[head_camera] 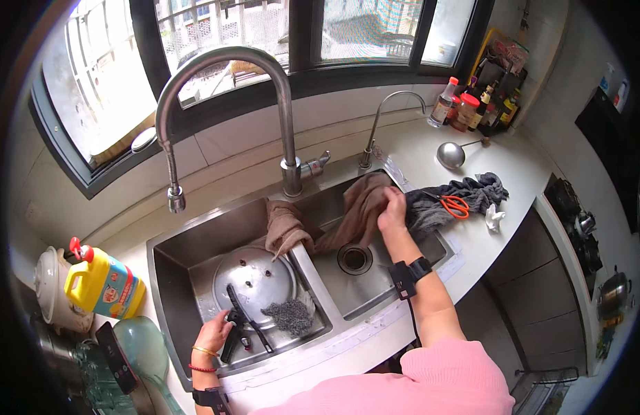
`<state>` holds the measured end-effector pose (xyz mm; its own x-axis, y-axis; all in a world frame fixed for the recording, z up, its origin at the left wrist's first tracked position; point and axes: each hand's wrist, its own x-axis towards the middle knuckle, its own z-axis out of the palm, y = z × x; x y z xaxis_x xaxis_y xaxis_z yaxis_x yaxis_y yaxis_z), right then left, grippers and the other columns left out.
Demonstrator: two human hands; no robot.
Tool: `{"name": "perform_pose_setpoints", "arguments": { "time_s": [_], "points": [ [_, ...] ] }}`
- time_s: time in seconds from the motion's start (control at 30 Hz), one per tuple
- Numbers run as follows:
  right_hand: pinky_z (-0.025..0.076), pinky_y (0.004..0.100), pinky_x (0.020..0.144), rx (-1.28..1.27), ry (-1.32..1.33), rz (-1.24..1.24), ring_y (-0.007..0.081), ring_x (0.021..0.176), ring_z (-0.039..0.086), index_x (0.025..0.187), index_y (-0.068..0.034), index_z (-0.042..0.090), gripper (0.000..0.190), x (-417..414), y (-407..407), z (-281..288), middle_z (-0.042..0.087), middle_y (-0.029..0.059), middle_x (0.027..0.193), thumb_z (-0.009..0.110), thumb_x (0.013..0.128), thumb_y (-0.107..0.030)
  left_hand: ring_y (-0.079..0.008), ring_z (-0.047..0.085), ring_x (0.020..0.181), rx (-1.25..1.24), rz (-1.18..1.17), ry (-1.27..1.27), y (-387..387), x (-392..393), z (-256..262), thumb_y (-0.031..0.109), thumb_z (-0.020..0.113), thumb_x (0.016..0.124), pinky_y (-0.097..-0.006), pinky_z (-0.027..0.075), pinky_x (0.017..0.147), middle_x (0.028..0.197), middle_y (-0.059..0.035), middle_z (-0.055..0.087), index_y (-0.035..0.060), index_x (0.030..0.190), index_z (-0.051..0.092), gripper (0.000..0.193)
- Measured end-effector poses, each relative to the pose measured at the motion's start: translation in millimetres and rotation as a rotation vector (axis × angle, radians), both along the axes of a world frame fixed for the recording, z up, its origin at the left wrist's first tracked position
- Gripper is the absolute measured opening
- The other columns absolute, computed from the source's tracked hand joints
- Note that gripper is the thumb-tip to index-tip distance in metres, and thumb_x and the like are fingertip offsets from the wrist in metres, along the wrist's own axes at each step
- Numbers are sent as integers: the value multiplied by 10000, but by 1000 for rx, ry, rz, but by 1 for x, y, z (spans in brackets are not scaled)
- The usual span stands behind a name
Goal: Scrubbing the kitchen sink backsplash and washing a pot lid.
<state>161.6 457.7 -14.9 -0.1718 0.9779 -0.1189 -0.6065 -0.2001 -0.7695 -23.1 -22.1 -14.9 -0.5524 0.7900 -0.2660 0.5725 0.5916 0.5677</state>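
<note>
My right hand [393,211] grips a damp-looking brown cloth [364,207] over the back of the right sink basin [369,295]. More brown cloth [286,225] drapes over the divider between the basins. In the left basin [172,301], my left hand [215,331] has its fingers on a black plastic handle-like part [232,337]; its exact kind is unclear. A slim black brush-like tool [242,311] lies beside that hand. Behind it sits a round metal lid [255,277] with small knobs or bolts, and a steel wool scourer [291,317] rests at its front right.
The tall faucet [286,114] arches over the left basin; a thin tap [374,124] stands behind the right one. Dark grey cloth [434,202], orange-handled scissors [455,206] and a ladle [451,154] lie rightward. A yellow jug [105,285] and phone [115,358] are leftward.
</note>
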Motion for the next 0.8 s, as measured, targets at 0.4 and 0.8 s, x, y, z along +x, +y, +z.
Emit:
{"name": "perform_pose_setpoints", "arguments": {
  "time_s": [0.4,0.8],
  "points": [
    [271,364,979,627,-1129,-43,314,1179,343,1207,-67,348,569,-42,38,-97,394,176,1233,401,653,53,-342,573,798,-39,-41,-21,9,6,8,138,509,811,-377,452,688,848,-166,599,58,1162,434,368],
    [368,300,803,65,-771,253,206,897,485,941,-63,556,344,-29,71,-143,519,68,998,503,607,-2,-332,562,767,45,-35,-61,14,7,12,122,529,788,-388,446,668,802,-153,589,34,1130,445,364]
  ]
}}
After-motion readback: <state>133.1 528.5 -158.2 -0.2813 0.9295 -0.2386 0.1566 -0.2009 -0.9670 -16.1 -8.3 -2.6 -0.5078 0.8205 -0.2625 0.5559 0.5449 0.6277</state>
